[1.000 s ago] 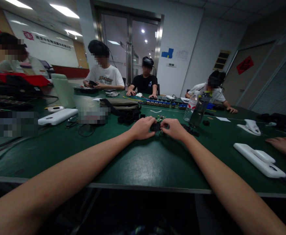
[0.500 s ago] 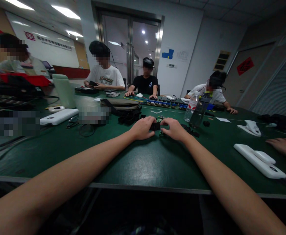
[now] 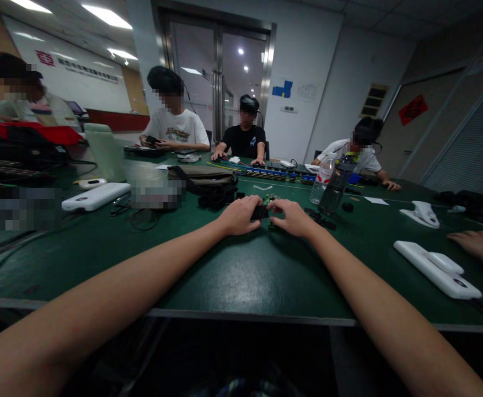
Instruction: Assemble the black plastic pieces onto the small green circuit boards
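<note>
1. Left hand has thumb and fingers closed around a black piece at the table; looks like it's steadying it.
2. Right hand faces it, fingers curled, by some green parts. Can't tell if it's pinching anything.
3. Hands near each other, small gap. Black piece sits on the left side of that gap, probably so both sets of fingertips reach it.
4. Black parts lie beyond the left hand, presumably for easy reach.
5. Clear bottle stands farther back, likely clear of the arms.
</note>
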Tool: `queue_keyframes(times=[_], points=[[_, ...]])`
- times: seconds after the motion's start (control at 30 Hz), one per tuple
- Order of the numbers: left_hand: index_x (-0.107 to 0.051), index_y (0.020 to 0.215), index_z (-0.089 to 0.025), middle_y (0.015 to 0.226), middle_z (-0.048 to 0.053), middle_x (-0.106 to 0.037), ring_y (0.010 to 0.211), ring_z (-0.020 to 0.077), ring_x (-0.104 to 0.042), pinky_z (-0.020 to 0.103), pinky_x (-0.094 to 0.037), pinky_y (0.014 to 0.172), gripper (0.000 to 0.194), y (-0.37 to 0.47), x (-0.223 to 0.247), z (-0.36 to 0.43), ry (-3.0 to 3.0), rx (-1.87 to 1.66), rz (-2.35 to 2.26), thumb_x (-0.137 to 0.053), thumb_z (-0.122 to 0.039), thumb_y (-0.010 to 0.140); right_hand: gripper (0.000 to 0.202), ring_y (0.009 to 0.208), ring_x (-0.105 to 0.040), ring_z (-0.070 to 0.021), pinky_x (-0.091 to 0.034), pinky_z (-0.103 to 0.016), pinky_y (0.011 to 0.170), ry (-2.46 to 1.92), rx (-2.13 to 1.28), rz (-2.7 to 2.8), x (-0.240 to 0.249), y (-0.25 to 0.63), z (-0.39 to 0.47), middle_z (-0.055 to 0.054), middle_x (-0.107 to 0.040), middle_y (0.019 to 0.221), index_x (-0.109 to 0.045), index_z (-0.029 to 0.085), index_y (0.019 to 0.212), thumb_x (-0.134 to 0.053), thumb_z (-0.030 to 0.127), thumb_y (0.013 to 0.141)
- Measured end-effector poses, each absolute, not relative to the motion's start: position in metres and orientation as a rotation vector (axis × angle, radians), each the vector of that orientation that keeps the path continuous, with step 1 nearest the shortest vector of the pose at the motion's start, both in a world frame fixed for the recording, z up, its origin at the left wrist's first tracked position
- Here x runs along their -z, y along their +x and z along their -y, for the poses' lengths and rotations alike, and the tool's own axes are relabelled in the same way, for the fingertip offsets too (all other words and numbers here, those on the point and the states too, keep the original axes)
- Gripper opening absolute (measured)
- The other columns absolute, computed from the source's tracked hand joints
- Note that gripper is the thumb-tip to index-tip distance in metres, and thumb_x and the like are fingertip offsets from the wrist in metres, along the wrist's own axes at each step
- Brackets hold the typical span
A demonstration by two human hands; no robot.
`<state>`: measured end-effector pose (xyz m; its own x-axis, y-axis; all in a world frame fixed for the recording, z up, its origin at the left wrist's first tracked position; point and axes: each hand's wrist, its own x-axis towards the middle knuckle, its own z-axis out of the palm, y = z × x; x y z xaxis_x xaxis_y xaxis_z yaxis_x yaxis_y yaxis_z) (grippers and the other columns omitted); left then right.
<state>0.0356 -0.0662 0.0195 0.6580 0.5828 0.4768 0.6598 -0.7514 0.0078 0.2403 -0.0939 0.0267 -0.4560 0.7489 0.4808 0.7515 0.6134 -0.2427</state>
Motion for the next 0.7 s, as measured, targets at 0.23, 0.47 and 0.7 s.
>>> queue_keyframes(times=[0.23, 0.47, 0.7], points=[[-0.049, 0.11, -0.018, 0.105, 0.01, -0.063, 0.098, 0.0264, -0.062, 0.038, -0.049, 0.086, 0.036, 0.0355, -0.0203, 0.0672, -2.701, 0.634, 1.041, -0.059, -0.031, 0.077, 0.024, 0.083, -0.058, -0.0169, -0.042, -0.029, 0.079, -1.107, -0.014, 2.32, -0.0292, 0.2394, 0.0955, -0.004, -0.067, 0.089, -0.066, 0.017, 0.1, -0.065, 0.012, 0.076], [-0.051, 0.112, -0.017, 0.108, 0.01, -0.063, 0.1, 0.0264, -0.061, 0.038, -0.048, 0.088, 0.037, 0.0362, -0.0201, 0.0673, -2.696, 0.589, 1.005, -0.058, -0.032, 0.079, 0.022, 0.081, -0.058, -0.0168, -0.042, -0.029, 0.078, -1.106, 0.018, 2.312, -0.0285, 0.2386, 0.0949, -0.004, -0.068, 0.087, -0.068, 0.017, 0.097, -0.065, 0.011, 0.076], [-0.054, 0.113, -0.017, 0.107, 0.01, -0.061, 0.098, 0.0257, -0.061, 0.037, -0.048, 0.086, 0.036, 0.0359, -0.0214, 0.0676, -2.682, 0.553, 0.98, -0.057, -0.032, 0.08, 0.02, 0.081, -0.058, -0.0164, -0.042, -0.029, 0.078, -1.105, 0.013, 2.295, -0.0287, 0.239, 0.0945, -0.003, -0.067, 0.086, -0.068, 0.018, 0.094, -0.065, 0.01, 0.075]])
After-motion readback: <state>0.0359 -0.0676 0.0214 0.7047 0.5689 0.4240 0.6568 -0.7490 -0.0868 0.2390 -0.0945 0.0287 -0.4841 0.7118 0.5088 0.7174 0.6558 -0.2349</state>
